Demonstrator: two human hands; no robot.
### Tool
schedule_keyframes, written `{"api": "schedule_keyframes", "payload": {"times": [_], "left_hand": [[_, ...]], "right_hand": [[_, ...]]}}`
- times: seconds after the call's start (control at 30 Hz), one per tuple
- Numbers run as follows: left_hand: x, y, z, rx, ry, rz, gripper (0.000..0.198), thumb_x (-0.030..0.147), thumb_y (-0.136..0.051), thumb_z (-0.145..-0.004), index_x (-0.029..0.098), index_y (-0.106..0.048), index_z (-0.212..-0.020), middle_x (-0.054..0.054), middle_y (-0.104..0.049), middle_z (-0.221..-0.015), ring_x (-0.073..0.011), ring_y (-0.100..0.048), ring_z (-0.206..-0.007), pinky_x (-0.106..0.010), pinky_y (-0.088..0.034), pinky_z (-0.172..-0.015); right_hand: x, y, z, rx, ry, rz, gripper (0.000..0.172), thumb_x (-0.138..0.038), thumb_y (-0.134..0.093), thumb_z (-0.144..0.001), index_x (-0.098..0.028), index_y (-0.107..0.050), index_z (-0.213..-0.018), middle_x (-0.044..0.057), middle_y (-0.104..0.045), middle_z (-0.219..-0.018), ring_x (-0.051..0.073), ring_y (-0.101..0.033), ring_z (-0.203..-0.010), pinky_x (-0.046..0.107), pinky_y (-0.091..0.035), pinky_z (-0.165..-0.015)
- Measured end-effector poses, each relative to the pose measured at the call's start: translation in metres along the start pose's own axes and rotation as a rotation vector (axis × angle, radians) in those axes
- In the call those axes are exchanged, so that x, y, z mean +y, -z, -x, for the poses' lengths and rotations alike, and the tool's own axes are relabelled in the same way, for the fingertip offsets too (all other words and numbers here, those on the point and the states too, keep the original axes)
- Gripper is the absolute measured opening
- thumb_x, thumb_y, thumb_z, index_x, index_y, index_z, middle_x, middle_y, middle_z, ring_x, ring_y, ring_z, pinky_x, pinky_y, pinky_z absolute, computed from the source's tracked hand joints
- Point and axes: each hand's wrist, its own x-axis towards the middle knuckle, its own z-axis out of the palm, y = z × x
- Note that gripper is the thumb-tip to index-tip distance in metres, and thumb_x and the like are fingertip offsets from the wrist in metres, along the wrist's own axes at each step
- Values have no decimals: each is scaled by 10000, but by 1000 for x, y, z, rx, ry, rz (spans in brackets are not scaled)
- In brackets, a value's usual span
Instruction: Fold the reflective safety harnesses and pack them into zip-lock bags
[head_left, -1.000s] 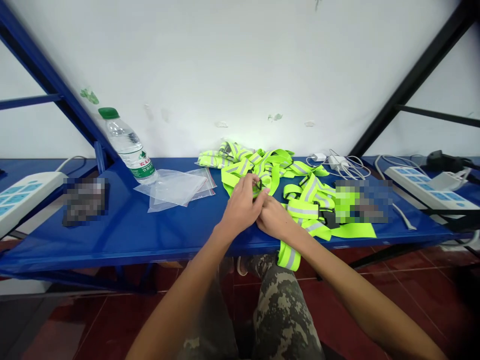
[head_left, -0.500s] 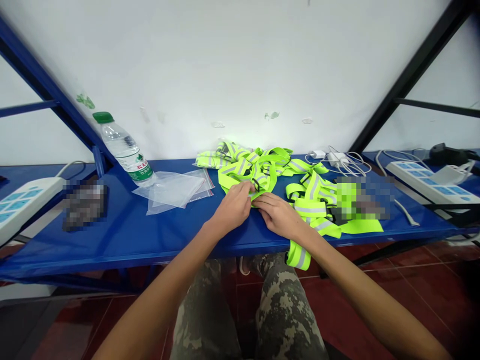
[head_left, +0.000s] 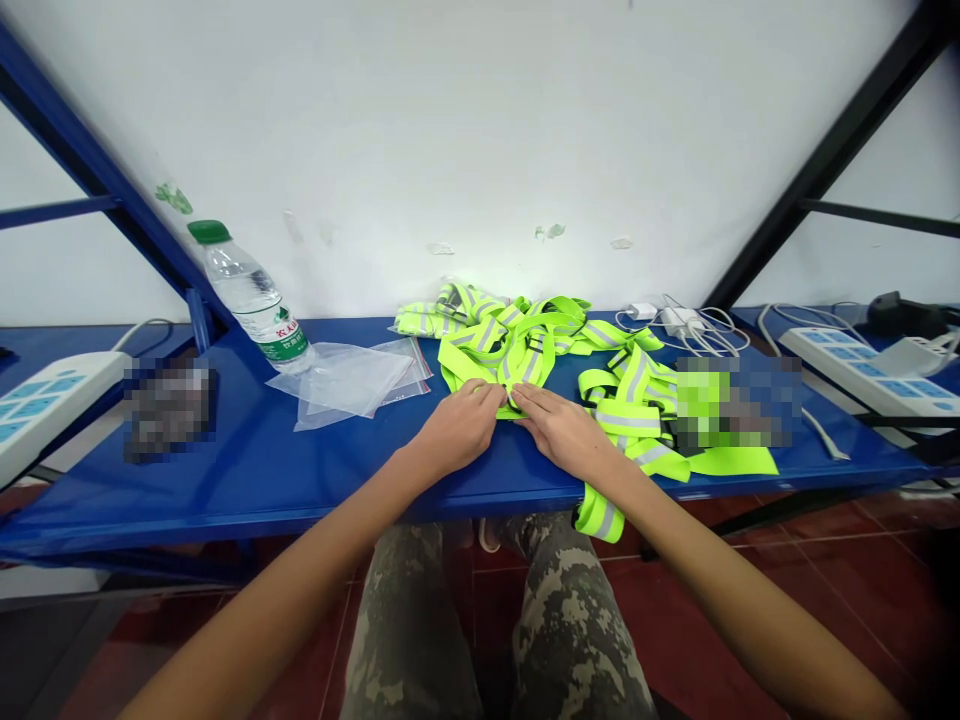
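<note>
- The left hand (head_left: 459,425) sits at about 6 o'clock on the blue metal shelf (head_left: 225,470), its fingers together and slightly curled, their tips touching the lower edge of the neon-yellow reflective vest (head_left: 510,355). Whether it pinches the webbing, I cannot tell.
- The right hand (head_left: 562,432) lies just beside it, fingers extended and slightly spread over the same vest's lower edge; no clear pinch shows.
- That vest lies in a tangled heap at the shelf's centre, just above both hands.
- A second reflective vest (head_left: 626,415) lies at about 4 o'clock, one strap hanging over the shelf's front edge.
- Clear plastic zip bags (head_left: 345,380) lie flat at 10 o'clock, just beside the heap.
- A green-capped water bottle (head_left: 251,297) leans against the wall at 10 o'clock, its base near the bags.
- A white charger with tangled cables (head_left: 679,322) sits at 2 o'clock.
- White power strips (head_left: 855,370) lie at 3 o'clock.
</note>
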Motion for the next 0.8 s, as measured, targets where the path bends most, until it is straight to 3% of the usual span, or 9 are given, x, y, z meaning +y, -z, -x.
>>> {"api": "schedule_keyframes", "payload": {"times": [0.07,0.2,0.4,0.63,0.8], "left_hand": [[-1,1,3,18,-8,27,255,245,-400,-978,92,-533,-1133,-159,-605,-1131,-281,-536,-1137,-419,-450,-1027],[-10,-1,5,73,-12,22,512,432,-505,-961,71,-430,-1316,-195,-549,-1308,-314,-511,-1232,-440,-438,-1056],[-27,-1,-5,3,-49,-143,399,334,-466,-992,53,-486,-1274,-178,-606,-1205,-301,-566,-1128,-416,-467,-990],[-32,-6,-13,50,-56,-197,419,363,-365,-1030,52,-491,-1280,-172,-623,-1193,-276,-576,-1097,-391,-462,-953],[-27,-8,-13,32,-37,-270,454,405,-268,-1046,86,-543,-1218,-144,-641,-1104,-280,-579,-1025,-400,-459,-856]], "right_hand": [[3,-3,-1,1,5,-2,365,-203,-459,-990,-69,-630,-1283,192,-624,-1332,281,-585,-1277,421,-492,-1092],[11,-5,-4,24,41,-37,368,-240,-466,-994,-75,-640,-1274,178,-626,-1334,270,-612,-1244,400,-509,-1076],[26,-12,-17,61,87,-107,375,-308,-505,-981,-100,-626,-1268,154,-653,-1302,268,-650,-1184,401,-547,-1022],[35,-12,-27,77,144,-167,504,-362,-577,-939,-122,-516,-1377,151,-581,-1401,270,-596,-1255,422,-524,-1044],[35,-11,-27,146,129,-172,282,-223,-536,-948,-163,-619,-1211,117,-702,-1192,267,-636,-1111,456,-541,-975]]}}
